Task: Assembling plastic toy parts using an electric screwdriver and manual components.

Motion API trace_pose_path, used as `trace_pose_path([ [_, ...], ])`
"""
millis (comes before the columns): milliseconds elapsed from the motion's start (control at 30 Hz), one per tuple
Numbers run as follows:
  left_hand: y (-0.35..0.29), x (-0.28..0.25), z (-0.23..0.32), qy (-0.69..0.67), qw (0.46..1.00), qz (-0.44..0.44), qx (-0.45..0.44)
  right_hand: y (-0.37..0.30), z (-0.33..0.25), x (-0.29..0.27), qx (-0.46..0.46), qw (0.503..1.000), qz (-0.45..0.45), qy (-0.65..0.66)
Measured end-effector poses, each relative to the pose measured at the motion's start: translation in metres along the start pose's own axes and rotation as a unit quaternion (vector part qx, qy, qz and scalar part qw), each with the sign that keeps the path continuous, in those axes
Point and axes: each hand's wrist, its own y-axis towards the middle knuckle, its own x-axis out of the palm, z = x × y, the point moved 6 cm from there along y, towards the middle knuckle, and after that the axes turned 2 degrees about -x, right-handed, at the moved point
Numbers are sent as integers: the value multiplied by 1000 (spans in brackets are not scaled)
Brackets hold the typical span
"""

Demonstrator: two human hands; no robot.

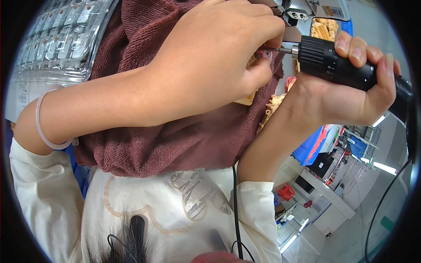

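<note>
My right hand [342, 98] is closed around a black electric screwdriver [319, 57], its cable running off to the right. The tool lies nearly level, with its thin bit pointing left. At the bit's end, a small pink part [264, 54] sits between the thumb and curled fingers of my left hand [223, 50]. Those fingers hide most of the part, so I cannot tell whether the bit is seated in a screw. Below my left hand, the edge of a beige plastic piece [247, 99] shows on a brown towel [175, 147].
Clear plastic trays [66, 41] with rows of small parts stand at the left. Beyond the screwdriver is a metal fixture [298, 15]. Beige moulded parts [324, 29] lie behind it, and more beige parts [272, 107] lie beside my right forearm. A black cable [237, 210] hangs in front of me.
</note>
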Motion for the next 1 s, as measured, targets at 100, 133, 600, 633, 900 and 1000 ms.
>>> trace_pose_path([
  [100, 1, 2, 0, 5, 1000, 9, 12, 4, 0, 2, -28, 999, 31, -17],
  [133, 1, 3, 0, 6, 1000, 13, 16, 4, -1, 2, -43, 998, 46, -26],
  [600, 0, 3, -1, 12, 995, 79, 57, 20, -1, -1, -79, 987, 17, -136],
  [633, 0, 1, -1, 11, 995, 78, 57, 21, -2, -1, -80, 987, 22, -138],
  [900, 0, 1, 0, 14, 995, 80, 54, 24, 2, 5, -79, 982, -2, -171],
  [1000, 2, -2, -1, 19, 1000, 18, 10, 29, 6, -3, -24, 994, 27, -104],
])
